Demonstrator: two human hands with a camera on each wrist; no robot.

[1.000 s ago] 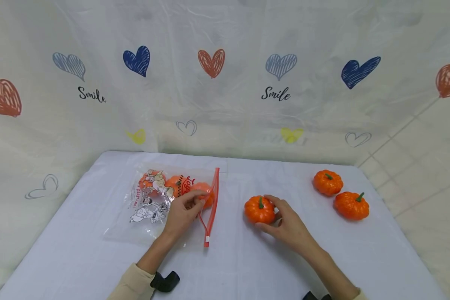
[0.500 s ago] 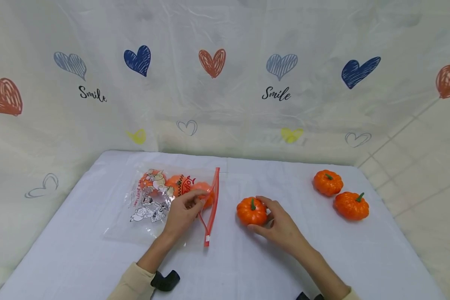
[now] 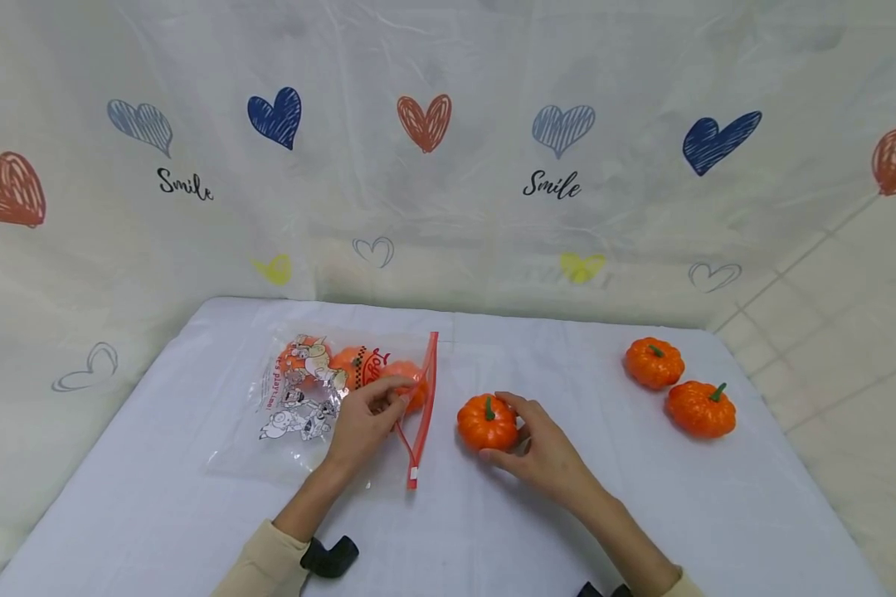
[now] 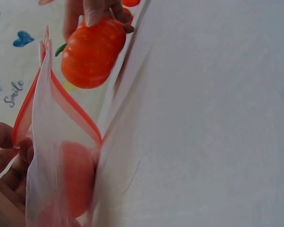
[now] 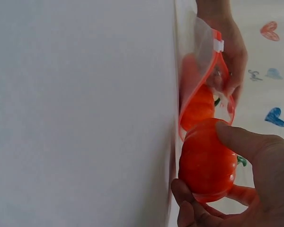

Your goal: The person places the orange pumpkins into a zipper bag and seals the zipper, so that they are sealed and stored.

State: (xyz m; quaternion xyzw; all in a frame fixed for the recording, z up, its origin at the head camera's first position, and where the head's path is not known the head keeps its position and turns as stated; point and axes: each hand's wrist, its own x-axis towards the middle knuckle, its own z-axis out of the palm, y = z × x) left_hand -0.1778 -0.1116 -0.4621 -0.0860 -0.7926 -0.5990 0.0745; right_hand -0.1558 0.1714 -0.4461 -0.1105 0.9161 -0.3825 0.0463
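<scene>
Leftward, toward the clear bag (image 3: 299,421), had come one pumpkin (image 3: 485,424), gripped in the right hand (image 3: 548,453). Left of that grip, I saw the left hand (image 3: 362,421) pinching the bag's gaping red mouth (image 4: 78,106); more pumpkins (image 5: 199,109) sat inside, and two pumpkins (image 3: 698,410) lay well right of the grip.

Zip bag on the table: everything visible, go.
The zip bag looks like clear plastic, printed with cartoon figures and red lettering. Red strips edge its mouth, with a white slider at the near end. It lies on the white-covered table, mouth facing the person's right, orange pumpkins showing inside. The left hand pinches the mouth's edge, and the mouth gapes open.
</scene>
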